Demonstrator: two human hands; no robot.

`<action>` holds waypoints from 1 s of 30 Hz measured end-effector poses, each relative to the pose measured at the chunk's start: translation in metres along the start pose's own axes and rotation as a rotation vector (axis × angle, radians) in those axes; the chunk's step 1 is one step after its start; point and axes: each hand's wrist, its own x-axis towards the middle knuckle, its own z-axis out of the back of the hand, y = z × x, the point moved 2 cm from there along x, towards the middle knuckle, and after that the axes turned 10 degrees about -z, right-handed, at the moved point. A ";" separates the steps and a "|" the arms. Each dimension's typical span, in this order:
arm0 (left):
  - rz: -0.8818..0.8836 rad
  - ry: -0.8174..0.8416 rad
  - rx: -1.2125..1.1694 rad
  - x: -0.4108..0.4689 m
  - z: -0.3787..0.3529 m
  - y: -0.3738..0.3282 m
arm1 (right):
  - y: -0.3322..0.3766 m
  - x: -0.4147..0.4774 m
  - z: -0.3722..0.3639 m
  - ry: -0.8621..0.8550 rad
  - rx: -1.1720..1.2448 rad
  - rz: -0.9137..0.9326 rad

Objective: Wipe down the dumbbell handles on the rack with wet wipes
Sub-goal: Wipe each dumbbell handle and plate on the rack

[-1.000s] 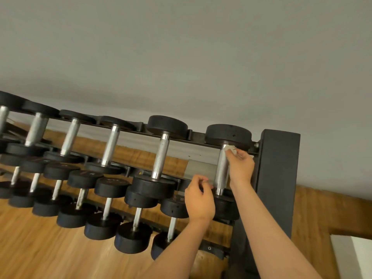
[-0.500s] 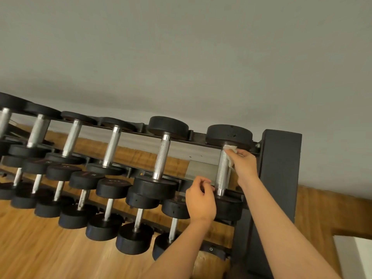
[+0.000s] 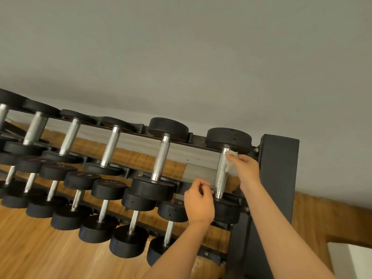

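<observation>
The right hand [image 3: 246, 168] pinches a white wet wipe [image 3: 230, 164] on the top of the dumbbell handle [image 3: 220, 174]. The left hand [image 3: 199, 202] is curled just beside the handle's bottom. I cannot tell if it holds anything. Next, the wipe should rub down toward the left hand.

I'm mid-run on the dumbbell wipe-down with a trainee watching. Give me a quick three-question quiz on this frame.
1. True or false: the right hand holds the wet wipe against the handle of the rightmost top-row dumbbell.
2. Where is the left hand? A) beside that handle's lower end; B) flat on the wall; C) down on the floor.
3. Fill in: that dumbbell's two ends are ___ in colour.
Key: 1 true; 2 A; 3 black.
</observation>
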 end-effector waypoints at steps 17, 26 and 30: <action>-0.005 0.021 0.012 -0.001 0.001 -0.002 | -0.015 -0.010 -0.003 0.002 0.268 0.150; -0.016 0.025 0.034 -0.001 0.001 -0.002 | -0.021 -0.001 -0.012 -0.027 0.245 0.086; -0.019 0.017 0.037 -0.001 0.000 -0.001 | -0.019 0.000 -0.017 0.001 0.243 0.041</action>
